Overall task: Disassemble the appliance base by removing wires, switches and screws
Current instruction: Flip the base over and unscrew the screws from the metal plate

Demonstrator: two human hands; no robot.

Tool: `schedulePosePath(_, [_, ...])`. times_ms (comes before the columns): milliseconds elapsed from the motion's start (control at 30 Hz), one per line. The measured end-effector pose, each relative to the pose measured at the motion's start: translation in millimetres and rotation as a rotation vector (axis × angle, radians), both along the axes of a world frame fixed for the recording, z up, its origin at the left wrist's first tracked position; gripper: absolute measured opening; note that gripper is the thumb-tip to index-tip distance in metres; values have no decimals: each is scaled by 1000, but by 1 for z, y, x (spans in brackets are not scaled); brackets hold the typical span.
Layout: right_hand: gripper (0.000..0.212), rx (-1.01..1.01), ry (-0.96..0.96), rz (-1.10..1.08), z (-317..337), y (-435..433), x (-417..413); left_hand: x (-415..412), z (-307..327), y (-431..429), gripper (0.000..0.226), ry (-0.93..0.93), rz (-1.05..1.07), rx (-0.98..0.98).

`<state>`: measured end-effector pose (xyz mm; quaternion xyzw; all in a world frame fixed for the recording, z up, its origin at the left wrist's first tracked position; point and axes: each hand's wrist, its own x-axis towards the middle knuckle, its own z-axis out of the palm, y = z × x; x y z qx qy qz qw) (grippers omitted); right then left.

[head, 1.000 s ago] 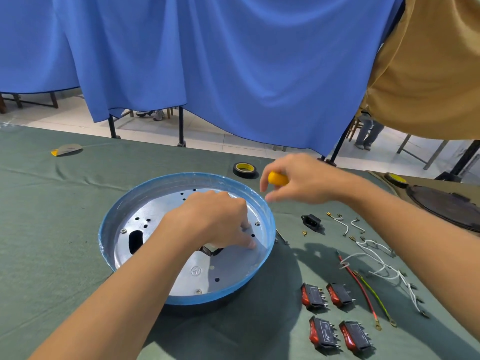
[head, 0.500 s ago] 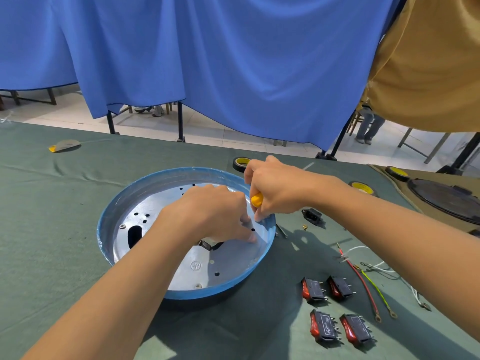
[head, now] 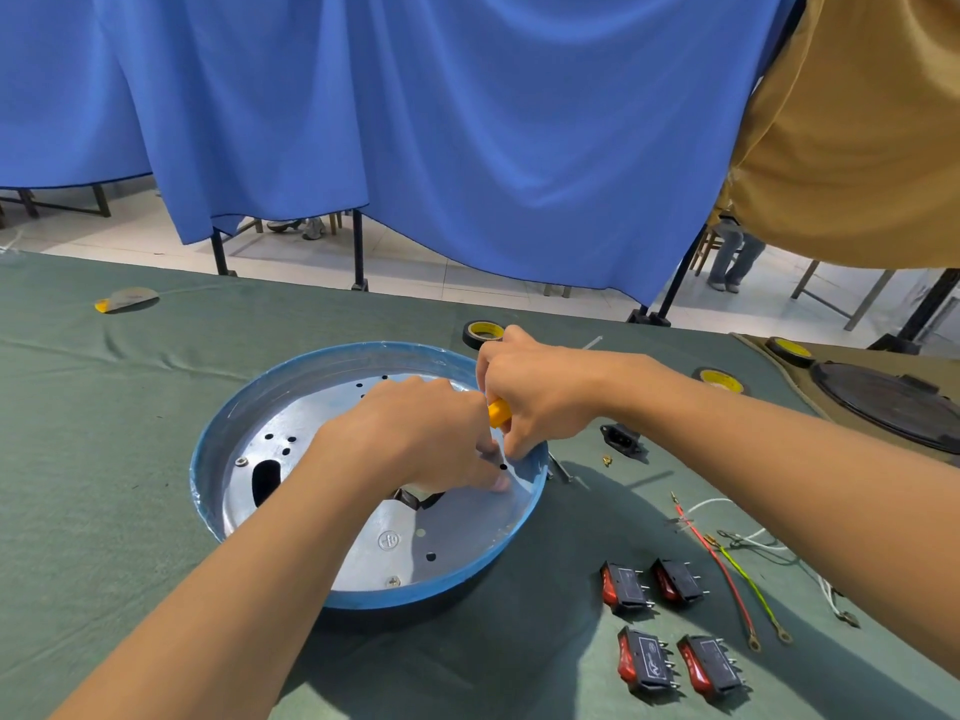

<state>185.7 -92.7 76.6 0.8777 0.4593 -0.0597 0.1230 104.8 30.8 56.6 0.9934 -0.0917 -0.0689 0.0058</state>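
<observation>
Our L hand (head: 415,439) curls over the appliance base (head: 415,595), fingertips (head: 498,483) on its metal plate; can't tell if they grip anything. R hand (head: 540,402) clamps the orange tool handle (head: 498,413) beside them. 4 switches (head: 626,589) lie right of the base.

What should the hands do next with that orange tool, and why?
Probably lower the screwdriver tip to the spot by the left hand and turn it: the right hand grips it over the blue base. The tip is hidden.

Right hand (head: 540,402) grips a yellow-handled tool (head: 498,412) (tip hidden) over the blue base (head: 337,363).
</observation>
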Motion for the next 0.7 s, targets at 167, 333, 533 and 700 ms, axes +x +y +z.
schedulePosePath(167, [29,89,50,-47,21,0,1,0,-3,1,38,-17,20,-23])
schedulePosePath(333, [14,208,114,-133,50,-11,7,0,-5,2,41,-45,38,-33])
schedulePosePath(533, [6,429,84,-231,56,-45,24,1,-6,3,46,-32,40,-29])
schedulePosePath(700, [9,391,69,-324,7,-64,39,1,-5,3,48,-29,27,-16])
